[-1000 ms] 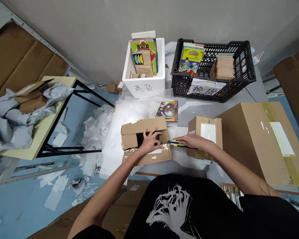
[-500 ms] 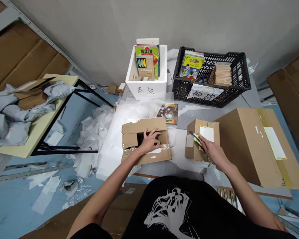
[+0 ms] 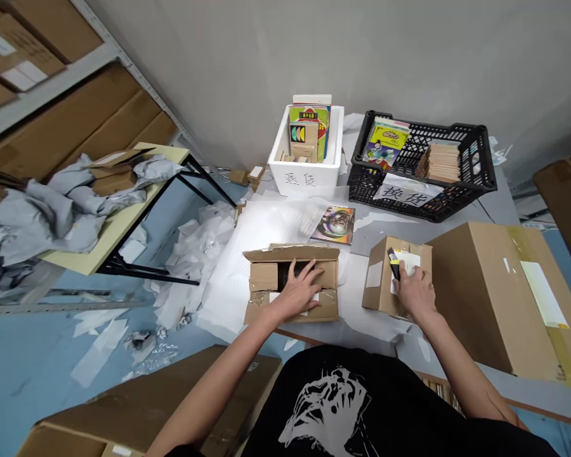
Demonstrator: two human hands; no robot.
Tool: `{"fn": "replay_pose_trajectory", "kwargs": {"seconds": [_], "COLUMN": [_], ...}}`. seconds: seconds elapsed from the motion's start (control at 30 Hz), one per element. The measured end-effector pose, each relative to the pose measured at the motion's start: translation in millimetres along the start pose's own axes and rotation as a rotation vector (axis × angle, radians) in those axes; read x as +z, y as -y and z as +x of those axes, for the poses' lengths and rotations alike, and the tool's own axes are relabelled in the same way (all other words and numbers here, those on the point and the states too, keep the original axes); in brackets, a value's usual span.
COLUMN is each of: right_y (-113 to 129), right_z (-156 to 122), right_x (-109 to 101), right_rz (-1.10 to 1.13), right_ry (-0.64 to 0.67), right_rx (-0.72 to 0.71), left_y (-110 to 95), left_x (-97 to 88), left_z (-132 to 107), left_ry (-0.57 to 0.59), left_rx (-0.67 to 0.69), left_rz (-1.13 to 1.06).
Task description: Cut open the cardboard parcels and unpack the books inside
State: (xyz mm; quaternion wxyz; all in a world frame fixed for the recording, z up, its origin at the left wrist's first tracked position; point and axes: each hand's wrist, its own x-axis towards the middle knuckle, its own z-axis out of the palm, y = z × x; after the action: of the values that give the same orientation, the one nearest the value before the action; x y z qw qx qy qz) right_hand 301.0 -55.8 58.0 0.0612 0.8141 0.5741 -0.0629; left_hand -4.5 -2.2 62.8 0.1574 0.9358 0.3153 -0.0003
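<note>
My left hand (image 3: 297, 293) lies with spread fingers over the opened cardboard box (image 3: 261, 311), touching its flaps; a dark gap shows between them. In my right hand (image 3: 416, 293) is a yellow-and-black box cutter (image 3: 394, 263), held over the top of a small carton (image 3: 375, 293). That carton carries a white label (image 3: 412, 259), partly covered by the hand. No blade can be made out on the cutter. Behind the opened box, a book or case with a colourful cover (image 3: 335, 224) rests partly beside white foam wrap (image 3: 261, 231).
A white foam bin (image 3: 307, 174) and a black crate (image 3: 476, 181), both with books, stand at the back. The large carton (image 3: 471, 298) is right of the small one. At left are a side table (image 3: 157, 203) with grey parcels and scrap packaging (image 3: 195, 244) on the floor.
My right hand has brought the box cutter onto the small carton's top, its tip now pointing away from me. The opened box's far flap stands more upright. The view has shifted left.
</note>
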Motion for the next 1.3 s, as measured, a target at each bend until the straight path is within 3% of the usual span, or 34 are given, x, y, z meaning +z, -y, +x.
{"fn": "replay_pose_trajectory", "kwargs": {"seconds": [0.07, 0.2, 0.27, 0.33, 0.43, 0.5, 0.67, 0.77, 0.87, 1.0, 1.1, 1.2, 1.3], "right_y": [15, 85, 127, 160, 188, 191, 177, 165, 146, 114, 99, 98, 108], "right_z": [0, 7, 17, 28, 41, 46, 58, 65, 63, 34, -4, -44, -78], "right_x": [-19, -72, -87, -90, -78, -67, -61, -71, -83, -92, -83, -55, -16], "right_rz": [0.079, 0.156, 0.111, 0.035, -0.081, -0.131, -0.141, -0.11, 0.058, 0.63, 1.012, 1.21, 1.306], "right_ry": [-0.128, -0.292, -0.23, -0.052, 0.193, 0.241, 0.229, 0.239, 0.313, 0.577, 0.702, 0.643, 0.552], "right_rx": [-0.15, -0.732, -0.916, -0.999, -0.949, -0.896, -0.845, -0.843, -0.829, -0.7, -0.494, -0.303, -0.201], "left_y": [-5, -15, -18, -20, -21, -25, -45, -50, -50, -54, -60, -61, -52], "left_x": [-0.6, -0.8, -0.4, -1.2, -5.5, -8.1, -3.0, -1.2, -13.6, -44.3, -51.2, -30.5, -0.2], "left_z": [-3, -9, -11, -13, -13, -14, -29, -47, -69, -98, -109, -103, -85], "left_ry": [0.008, 0.002, -0.01, -0.025, -0.056, -0.066, -0.029, -0.051, -0.101, -0.141, -0.175, -0.219, -0.185], "left_rx": [0.007, 0.045, 0.041, 0.031, 0.003, -0.038, -0.165, -0.134, -0.092, -0.183, -0.324, -0.524, -0.775], "left_rz": [0.004, 0.042, 0.051, 0.051, 0.058, 0.069, 0.103, 0.154, 0.206, 0.175, 0.081, 0.059, 0.082]}}
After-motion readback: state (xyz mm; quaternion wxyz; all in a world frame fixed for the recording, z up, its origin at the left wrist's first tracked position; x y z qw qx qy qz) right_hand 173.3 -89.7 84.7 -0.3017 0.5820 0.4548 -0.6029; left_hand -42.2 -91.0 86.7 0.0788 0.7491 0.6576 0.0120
